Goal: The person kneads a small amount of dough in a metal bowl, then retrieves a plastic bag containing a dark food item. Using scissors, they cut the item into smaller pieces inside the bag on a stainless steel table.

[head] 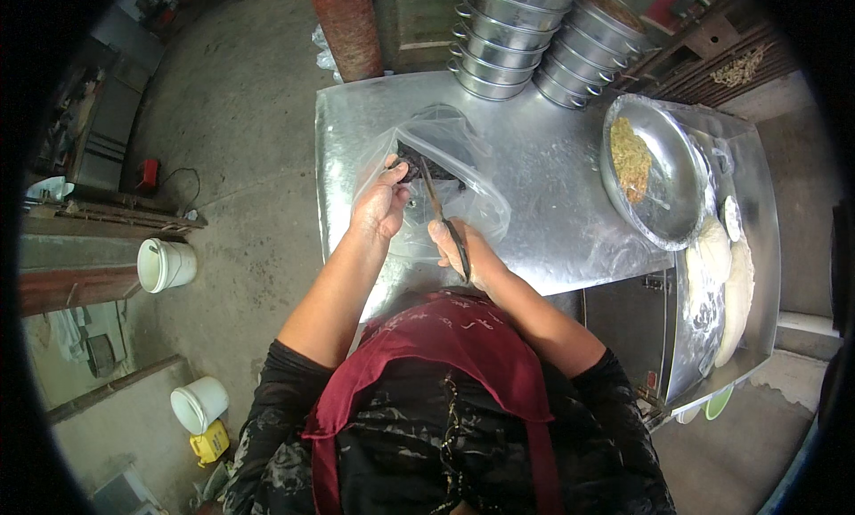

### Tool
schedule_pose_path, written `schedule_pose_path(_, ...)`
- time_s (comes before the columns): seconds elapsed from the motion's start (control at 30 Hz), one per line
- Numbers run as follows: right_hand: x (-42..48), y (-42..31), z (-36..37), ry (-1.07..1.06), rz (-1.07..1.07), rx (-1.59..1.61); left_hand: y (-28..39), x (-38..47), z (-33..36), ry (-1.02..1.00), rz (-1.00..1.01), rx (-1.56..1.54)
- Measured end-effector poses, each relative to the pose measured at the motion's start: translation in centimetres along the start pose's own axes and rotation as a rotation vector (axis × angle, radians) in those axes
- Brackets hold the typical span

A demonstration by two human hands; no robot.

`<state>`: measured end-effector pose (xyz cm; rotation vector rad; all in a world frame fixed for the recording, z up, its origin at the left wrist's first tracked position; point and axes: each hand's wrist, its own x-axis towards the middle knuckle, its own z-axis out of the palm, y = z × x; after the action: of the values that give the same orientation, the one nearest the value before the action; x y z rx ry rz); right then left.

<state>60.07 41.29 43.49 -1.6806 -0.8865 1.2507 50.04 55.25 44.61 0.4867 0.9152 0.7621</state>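
A clear plastic bag [467,211] lies on the metal table [528,148] with dark food pieces [437,171] in its mouth. My left hand [384,201] is at the bag's left side, its fingertips closed on a dark piece. In my right hand [464,248] is a pair of scissors [433,194], the blades pointing up into the bag towards the dark pieces. Whether the blades touch them I cannot tell. A dark round shape shows through the plastic behind.
Stacked metal steamer pots [507,37] stand at the table's back. At the right are a large metal bowl [681,181] with a yellow-green mixture [630,158] and floured dough [738,301]. White buckets [167,264] stand on the floor at the left.
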Motion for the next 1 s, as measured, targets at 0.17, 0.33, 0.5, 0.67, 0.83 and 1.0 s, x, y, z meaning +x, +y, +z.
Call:
schedule_pose_path(0.17, 0.4, 0.5, 0.2, 0.062, -0.193, -0.181, -0.1, -0.8, 0.7, -0.06, 0.05, 0.038)
schedule_pose_path(0.33, 0.1, -0.9, -0.2, 0.005, -0.043, -0.124, -0.3, -1.3, 1.0, -0.122, 0.061, 0.087)
schedule_pose_path(0.5, -0.6, -2.2, -0.6, -0.028, 0.174, 0.028, -0.3, -1.2, 0.8, -0.082, 0.007, 0.154)
schedule_pose_path(0.67, -0.9, -2.6, -0.4, 0.002, 0.176, 0.068, -0.5, -1.1, 0.9, -0.031, -0.028, 0.069)
schedule_pose_path(0.83, -0.9, -2.6, -0.5, 0.001, 0.205, 0.111, -0.6, -1.0, 0.7, -0.05, -0.028, 0.036)
schedule_pose_path(1.0, -0.9, -2.1, -0.8, -0.028, 0.18, 0.097, -0.4, -0.7, 0.3, -0.056, -0.045, 0.047)
